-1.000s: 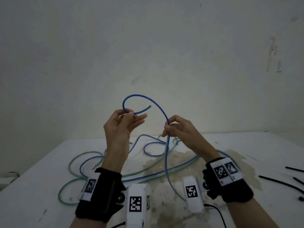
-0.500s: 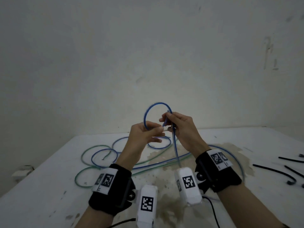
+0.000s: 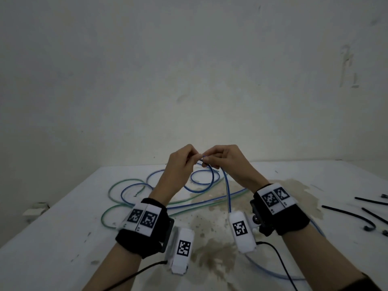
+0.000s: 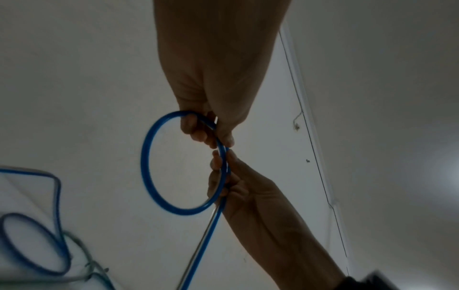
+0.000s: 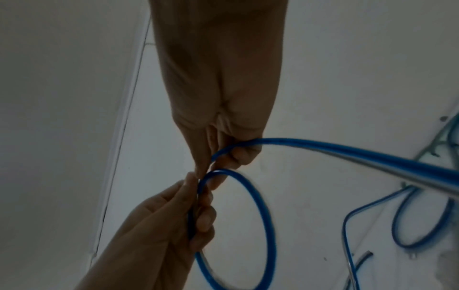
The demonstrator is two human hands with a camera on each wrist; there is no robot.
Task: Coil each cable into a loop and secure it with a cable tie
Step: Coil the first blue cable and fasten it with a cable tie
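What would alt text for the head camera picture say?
Two hands, left hand and right hand, pinch a small loop of blue cable above a white table. Black cable ties lie to the right.

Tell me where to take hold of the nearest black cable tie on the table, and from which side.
Take the cable tie at its straight middle, from above, with the right hand. It lies flat, clear of the other ties, and its near end curls into a hook.
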